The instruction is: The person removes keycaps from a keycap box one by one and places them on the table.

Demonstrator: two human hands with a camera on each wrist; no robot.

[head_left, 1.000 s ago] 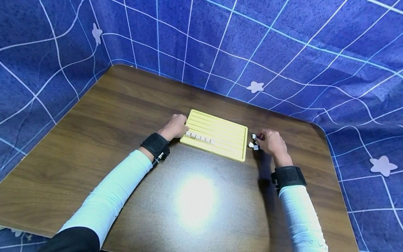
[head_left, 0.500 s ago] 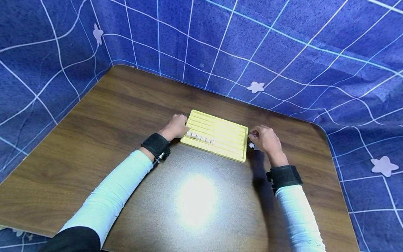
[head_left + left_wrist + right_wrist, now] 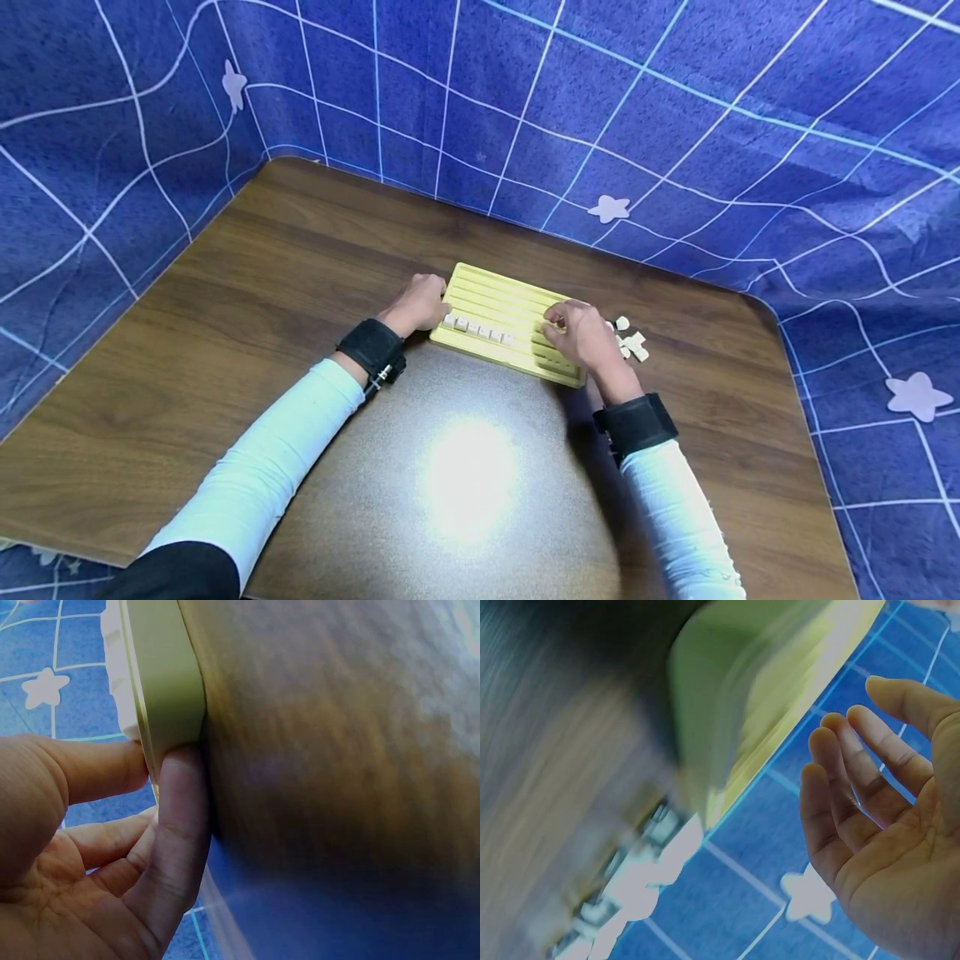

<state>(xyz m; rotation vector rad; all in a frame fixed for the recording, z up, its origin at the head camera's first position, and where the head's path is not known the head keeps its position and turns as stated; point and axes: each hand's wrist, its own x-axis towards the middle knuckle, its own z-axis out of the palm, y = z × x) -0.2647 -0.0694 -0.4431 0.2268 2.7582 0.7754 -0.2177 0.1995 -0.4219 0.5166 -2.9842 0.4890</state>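
Note:
A yellow ridged tray (image 3: 517,292) lies on the table with a row of small white keycaps (image 3: 484,332) along one of its front grooves. My left hand (image 3: 420,302) holds the tray's left end. In the left wrist view, thumb and forefinger pinch the tray's edge (image 3: 169,682). Over the right part of the tray hovers my right hand (image 3: 588,337). The right wrist view shows its fingers (image 3: 829,750) loosely bent, thumb apart, and nothing between them. Several loose white keycaps (image 3: 636,342) lie just right of the tray, partly behind the right hand.
The wooden table (image 3: 315,242) extends around the tray. A blue cloth (image 3: 525,100) with white lines and stars hangs along its back and sides. Bright glare (image 3: 468,475) covers the table in front of the tray.
My right hand has moved left from the loose keycaps to above the tray, uncovering more of the pile. The left hand and the tray have stayed in place.

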